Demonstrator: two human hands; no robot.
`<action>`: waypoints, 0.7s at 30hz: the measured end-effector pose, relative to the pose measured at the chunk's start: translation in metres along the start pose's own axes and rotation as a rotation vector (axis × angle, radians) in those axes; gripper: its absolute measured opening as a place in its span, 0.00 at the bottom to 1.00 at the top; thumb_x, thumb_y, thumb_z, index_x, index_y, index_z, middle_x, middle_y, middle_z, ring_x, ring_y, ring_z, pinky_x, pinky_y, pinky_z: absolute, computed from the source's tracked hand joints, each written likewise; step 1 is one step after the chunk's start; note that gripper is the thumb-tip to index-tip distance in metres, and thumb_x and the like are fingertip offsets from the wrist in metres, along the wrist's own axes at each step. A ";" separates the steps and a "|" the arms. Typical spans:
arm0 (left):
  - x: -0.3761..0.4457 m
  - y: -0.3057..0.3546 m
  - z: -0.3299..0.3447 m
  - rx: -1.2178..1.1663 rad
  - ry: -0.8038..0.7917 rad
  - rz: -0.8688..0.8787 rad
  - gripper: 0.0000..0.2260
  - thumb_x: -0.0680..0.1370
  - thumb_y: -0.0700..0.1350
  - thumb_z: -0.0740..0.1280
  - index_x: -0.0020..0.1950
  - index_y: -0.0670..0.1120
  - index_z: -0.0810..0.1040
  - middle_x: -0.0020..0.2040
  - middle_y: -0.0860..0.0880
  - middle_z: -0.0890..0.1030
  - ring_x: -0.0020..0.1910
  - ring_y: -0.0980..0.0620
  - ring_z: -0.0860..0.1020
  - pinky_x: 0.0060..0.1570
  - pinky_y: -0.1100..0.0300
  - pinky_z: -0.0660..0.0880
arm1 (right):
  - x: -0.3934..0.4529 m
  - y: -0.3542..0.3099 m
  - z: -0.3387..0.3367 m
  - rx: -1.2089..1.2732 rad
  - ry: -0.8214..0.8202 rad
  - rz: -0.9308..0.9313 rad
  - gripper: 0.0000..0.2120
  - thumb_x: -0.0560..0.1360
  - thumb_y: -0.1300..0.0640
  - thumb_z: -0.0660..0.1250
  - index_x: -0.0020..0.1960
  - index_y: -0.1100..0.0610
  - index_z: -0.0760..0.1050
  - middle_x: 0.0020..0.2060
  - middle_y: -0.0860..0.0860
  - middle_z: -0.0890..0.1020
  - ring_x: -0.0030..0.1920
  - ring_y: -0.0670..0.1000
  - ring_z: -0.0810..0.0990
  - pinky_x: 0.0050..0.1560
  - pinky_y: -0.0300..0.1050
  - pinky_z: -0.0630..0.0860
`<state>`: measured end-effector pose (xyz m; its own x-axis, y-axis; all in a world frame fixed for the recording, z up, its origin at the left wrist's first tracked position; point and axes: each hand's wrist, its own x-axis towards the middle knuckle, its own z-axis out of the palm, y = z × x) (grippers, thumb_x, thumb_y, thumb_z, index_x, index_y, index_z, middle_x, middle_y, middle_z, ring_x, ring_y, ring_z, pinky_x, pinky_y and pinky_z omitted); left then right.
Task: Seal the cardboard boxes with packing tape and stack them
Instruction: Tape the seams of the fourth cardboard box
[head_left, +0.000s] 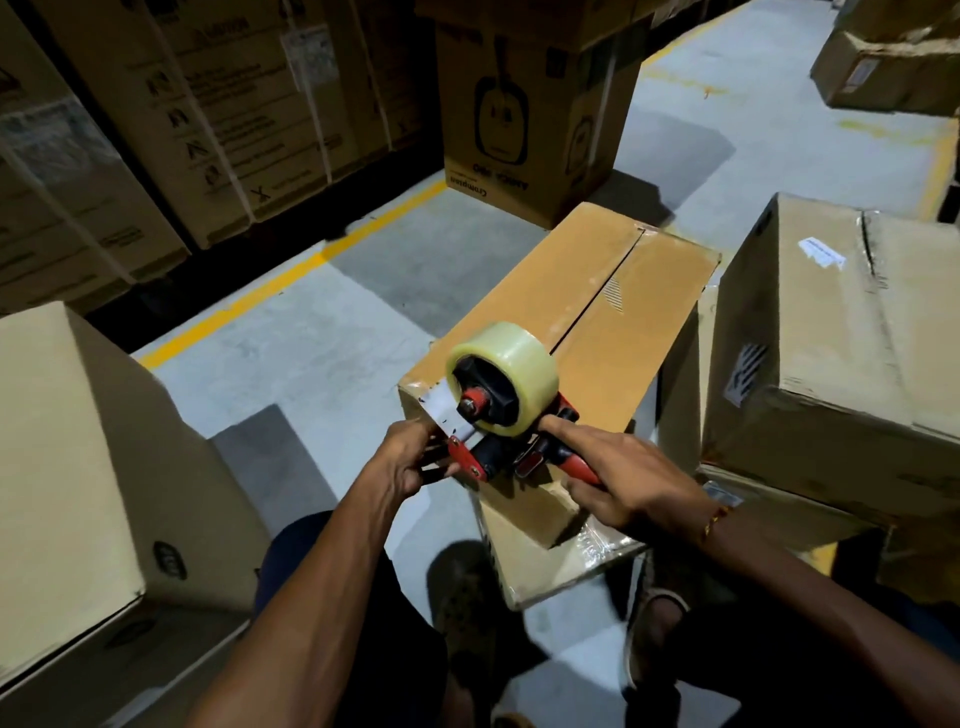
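Observation:
A brown cardboard box (597, 291) lies in front of me with its two top flaps closed and an open seam running down the middle. It rests on a lower, plastic-wrapped box (566, 561). A red and black tape dispenser (498, 447) with a roll of clear tape (506, 364) sits at the box's near end. My right hand (628, 483) grips the dispenser's handle, with the index finger stretched along it toward the roll. My left hand (408, 462) pinches the loose tape end against the box's near left corner.
A large pale box (78, 467) stands at my left. Taped boxes (841, 338) are stacked at the right, touching my box. Tall printed cartons (524, 114) and strapped cartons (156, 130) line the back. A yellow floor line (291, 275) crosses the grey concrete. My legs and shoes are below.

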<state>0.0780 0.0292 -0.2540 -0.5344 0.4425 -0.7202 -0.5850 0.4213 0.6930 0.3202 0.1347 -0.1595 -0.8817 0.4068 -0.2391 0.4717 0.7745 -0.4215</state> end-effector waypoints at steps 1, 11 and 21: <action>0.001 0.000 0.001 0.002 0.015 0.018 0.03 0.79 0.39 0.66 0.50 0.40 0.77 0.45 0.41 0.80 0.40 0.44 0.80 0.45 0.47 0.82 | 0.000 -0.001 0.000 0.007 0.001 -0.001 0.33 0.82 0.53 0.62 0.81 0.39 0.52 0.77 0.45 0.68 0.70 0.51 0.72 0.68 0.52 0.71; 0.000 -0.002 0.013 -0.177 0.117 0.097 0.06 0.81 0.48 0.67 0.48 0.46 0.79 0.39 0.46 0.83 0.33 0.48 0.80 0.35 0.55 0.81 | -0.001 -0.006 0.003 -0.065 0.006 -0.074 0.33 0.80 0.53 0.62 0.80 0.39 0.52 0.69 0.46 0.75 0.60 0.53 0.78 0.58 0.52 0.76; -0.005 -0.001 0.011 -0.138 0.127 0.091 0.08 0.78 0.32 0.63 0.41 0.40 0.76 0.38 0.41 0.78 0.34 0.42 0.77 0.40 0.51 0.79 | 0.003 -0.010 -0.021 -0.226 -0.116 -0.022 0.35 0.81 0.51 0.63 0.80 0.36 0.49 0.70 0.46 0.73 0.63 0.56 0.75 0.60 0.51 0.72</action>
<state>0.0878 0.0351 -0.2503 -0.6563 0.3665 -0.6595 -0.6042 0.2682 0.7503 0.3130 0.1384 -0.1380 -0.8781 0.3404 -0.3362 0.4259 0.8764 -0.2249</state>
